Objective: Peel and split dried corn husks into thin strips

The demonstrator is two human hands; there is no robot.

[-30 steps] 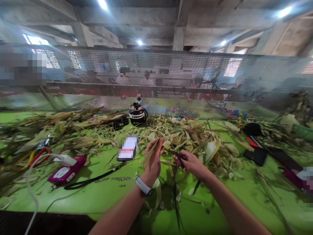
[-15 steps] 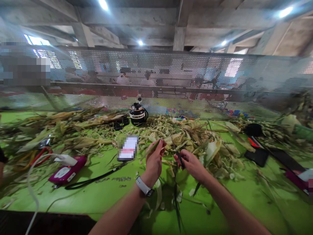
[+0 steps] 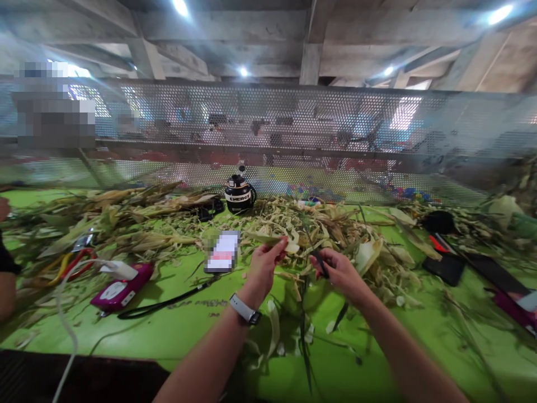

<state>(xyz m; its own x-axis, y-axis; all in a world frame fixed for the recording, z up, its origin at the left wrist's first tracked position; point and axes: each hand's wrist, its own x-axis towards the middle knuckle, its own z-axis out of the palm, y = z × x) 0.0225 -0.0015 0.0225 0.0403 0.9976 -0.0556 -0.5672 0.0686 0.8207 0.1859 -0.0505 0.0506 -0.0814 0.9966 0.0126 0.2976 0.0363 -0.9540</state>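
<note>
My left hand [image 3: 265, 266], with a white-banded watch [image 3: 245, 309] on the wrist, pinches a pale green strip of corn husk [image 3: 268, 240] between thumb and fingertips. To its right, my right hand [image 3: 342, 274] is closed round a slim black-handled tool [image 3: 321, 265]. Its thin tip points up and away from me; the exact kind is hard to make out. A gap separates the two hands. Beyond them lies a heap of shredded corn husks [image 3: 289, 221], and long dark leaf strips [image 3: 304, 336] hang below on the green tabletop [image 3: 188, 336].
A phone [image 3: 223, 252], a purple power bank [image 3: 121, 286] with a white cable, and red-and-yellow handled scissors [image 3: 75, 266] lie left. At the back stands a black jar [image 3: 239, 196] before a perforated metal screen [image 3: 293, 117]. Another person's arm [image 3: 6, 274] shows at the left edge.
My right hand has shifted right, widening its gap from my left hand. The husk strip in my left hand now lies flatter. The whole view has moved slightly.
</note>
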